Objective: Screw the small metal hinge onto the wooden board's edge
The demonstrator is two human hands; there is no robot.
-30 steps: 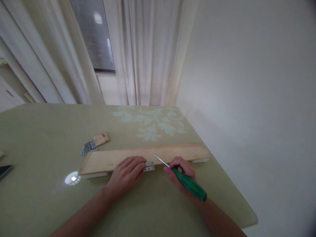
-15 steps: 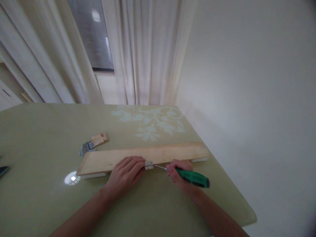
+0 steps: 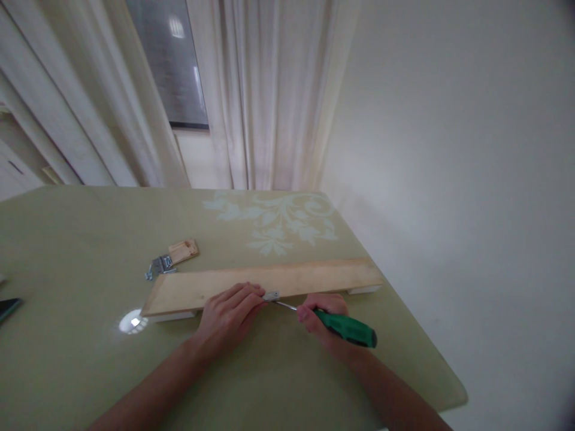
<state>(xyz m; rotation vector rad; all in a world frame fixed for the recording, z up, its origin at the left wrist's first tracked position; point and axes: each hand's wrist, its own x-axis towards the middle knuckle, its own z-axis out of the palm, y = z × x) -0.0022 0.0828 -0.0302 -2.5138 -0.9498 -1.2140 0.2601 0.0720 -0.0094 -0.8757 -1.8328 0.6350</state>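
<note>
A long wooden plank lies across the green table, raised on white blocks. A small metal hinge sits at its near edge. My left hand rests flat on the plank's near edge, fingertips touching the hinge. My right hand grips a green-handled screwdriver. Its thin shaft lies low and points left, the tip at the hinge.
A small wooden piece with a metal hasp lies behind the plank's left end. A dark phone sits at the left edge. The table's right edge runs close to my right arm. Curtains and a wall stand beyond.
The screwdriver shaft swung down from pointing up over the plank to lying low with its tip at the hinge. My left hand stayed on the plank.
</note>
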